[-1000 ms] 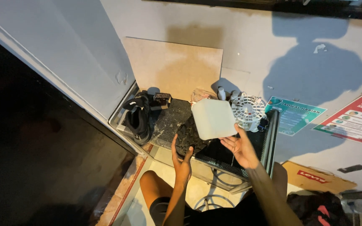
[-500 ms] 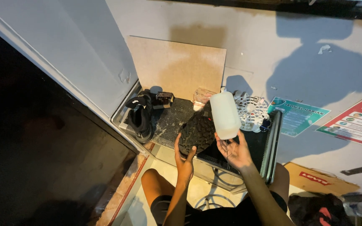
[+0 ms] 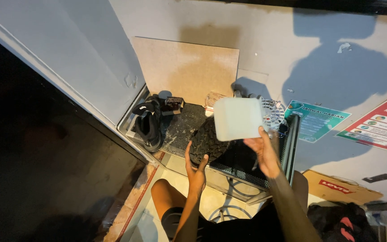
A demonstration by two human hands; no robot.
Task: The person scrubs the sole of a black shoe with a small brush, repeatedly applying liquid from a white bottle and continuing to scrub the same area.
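My right hand (image 3: 263, 154) holds up a white square plastic container (image 3: 237, 118) by its lower right corner, its flat face turned toward me. My left hand (image 3: 196, 168) grips the edge of a black shoe (image 3: 209, 140) turned sole-up, its lugged tread showing. The shoe rests over a metal tray with a perforated mesh floor (image 3: 181, 127). A second black shoe (image 3: 148, 123) stands upright at the tray's left end.
A small brush (image 3: 174, 103) lies at the tray's back. A tan board (image 3: 187, 67) leans on the wall behind. A white round drain-like grille (image 3: 272, 113) sits right of the container. Posters (image 3: 319, 121) hang on the wall. A cardboard box (image 3: 337, 188) lies lower right.
The white container has turned from edge-on back to face-on in my right hand. My left hand has stayed on the upturned shoe.
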